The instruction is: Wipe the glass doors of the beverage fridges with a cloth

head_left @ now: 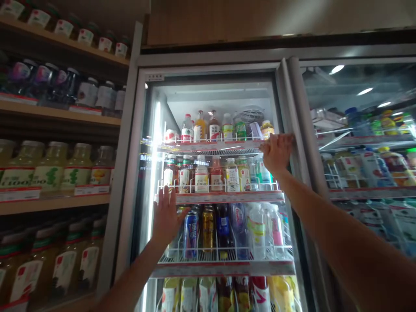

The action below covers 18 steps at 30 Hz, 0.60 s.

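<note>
In front of me stands a lit drinks fridge with a glass door (pixel 214 89) in a grey frame. My left hand (pixel 167 214) is raised before the left part of the glass, fingers apart and holding nothing; whether it touches the pane I cannot tell. My right hand (pixel 277 151) is at the right side of the door, its bent fingers gripping the grey door edge (pixel 289 99). Behind the glass are a blue can (pixel 191 232), a gold can (pixel 208 229) and several bottles on wire-fronted shelves (pixel 224 197).
Wooden shelves (pixel 58 110) on the left carry rows of bottles, including pale yellow juice bottles (pixel 52 162). A second fridge door (pixel 357 99) adjoins on the right, with more drinks behind it. A wooden panel (pixel 260 19) runs above the fridges.
</note>
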Motion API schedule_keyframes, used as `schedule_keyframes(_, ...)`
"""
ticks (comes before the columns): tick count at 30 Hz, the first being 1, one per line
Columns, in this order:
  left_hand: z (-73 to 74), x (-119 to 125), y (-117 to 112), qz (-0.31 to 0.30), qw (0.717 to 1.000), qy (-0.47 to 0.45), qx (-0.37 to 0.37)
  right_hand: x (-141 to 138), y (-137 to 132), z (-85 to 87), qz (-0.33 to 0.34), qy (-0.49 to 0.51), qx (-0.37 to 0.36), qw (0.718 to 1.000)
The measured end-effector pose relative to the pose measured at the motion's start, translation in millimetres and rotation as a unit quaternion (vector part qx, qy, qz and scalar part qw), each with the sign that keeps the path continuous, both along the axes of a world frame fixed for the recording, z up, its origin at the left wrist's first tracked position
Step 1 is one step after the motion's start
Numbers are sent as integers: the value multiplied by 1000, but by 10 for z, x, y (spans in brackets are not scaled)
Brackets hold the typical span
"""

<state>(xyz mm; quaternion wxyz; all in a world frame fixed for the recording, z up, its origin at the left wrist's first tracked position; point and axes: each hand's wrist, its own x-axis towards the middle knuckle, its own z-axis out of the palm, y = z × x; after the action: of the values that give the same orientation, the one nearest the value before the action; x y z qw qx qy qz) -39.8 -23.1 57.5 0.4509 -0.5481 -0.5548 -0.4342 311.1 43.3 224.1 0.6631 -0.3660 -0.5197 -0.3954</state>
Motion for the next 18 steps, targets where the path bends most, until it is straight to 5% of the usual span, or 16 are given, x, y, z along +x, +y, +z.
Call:
schedule_keyframes(3, 7, 12, -5, -8, 1000, -5, 1, -613, -68, -186, 8, -139, -9, 990)
schedule_keyframes(6, -89, 75, -15, -18, 1000, 12, 12, -1052, -136, -601, 19, -385, 7, 923)
schedule_keyframes(8, -228, 136, -18, -23, 998, 49, 7, -908, -138, -798, 10, -425, 14, 905)
schedule_keyframes(11, -448, 207, -8, -18, 995, 99, -13, -242, -54, -802, -18, -235, -7, 972)
schedule_keyframes(14, -554, 242, 5, -10, 995, 102, -8, 275, 60, -806, -34, -79, -20, 996)
schedule_keyframes(16, -583, 267, -1, -15, 995, 93, -7, 353, 74, -1138, -34, -55, -21, 998)
schedule_keyframes(18, -635, 305, -25, -20, 996, 84, -19, 303, 13, -1793, -34, -75, -29, 996)
